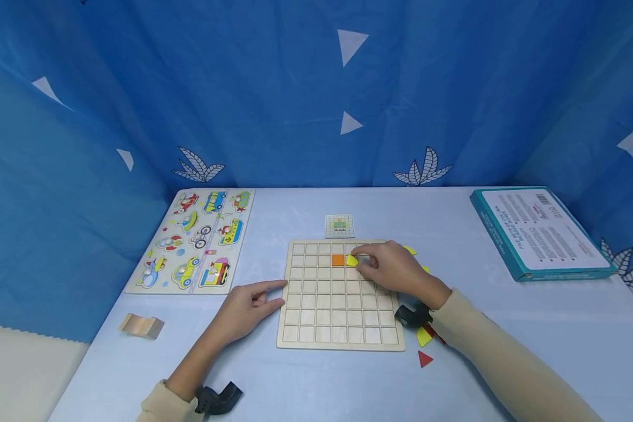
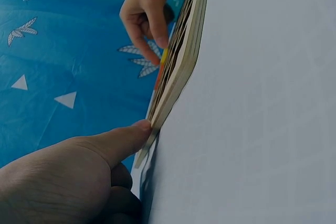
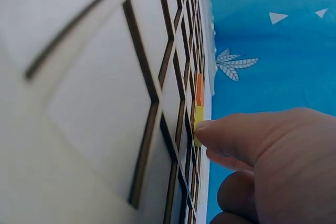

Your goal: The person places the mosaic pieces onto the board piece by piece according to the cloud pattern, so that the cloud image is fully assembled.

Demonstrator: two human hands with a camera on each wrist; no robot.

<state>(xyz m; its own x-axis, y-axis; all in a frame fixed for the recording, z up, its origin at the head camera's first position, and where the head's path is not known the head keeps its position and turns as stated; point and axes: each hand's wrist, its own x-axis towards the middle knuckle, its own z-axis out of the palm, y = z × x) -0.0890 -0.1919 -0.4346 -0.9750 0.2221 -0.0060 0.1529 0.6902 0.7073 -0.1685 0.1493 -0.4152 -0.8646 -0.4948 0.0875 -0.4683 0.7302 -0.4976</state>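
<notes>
A wooden grid board (image 1: 323,317) lies on the table in the head view. In its second row sits an orange square tile (image 1: 337,259). My right hand (image 1: 392,268) pinches a yellow tile (image 1: 351,261) between thumb and index finger, in the cell just right of the orange one; the right wrist view shows the thumb on this yellow tile (image 3: 198,124). At the board's left edge my left hand (image 1: 247,308) touches the side with index fingertip and thumb. The left wrist view shows a fingertip of this left hand (image 2: 79,161) against the wooden edge.
Behind the board lies a small pattern card (image 1: 340,226). A vehicle puzzle (image 1: 179,258) is at left, with a curved wooden block (image 1: 141,326) nearer. Yellow and red pieces, including a red triangle (image 1: 424,358), lie partly under the right forearm. A teal box (image 1: 543,234) is far right.
</notes>
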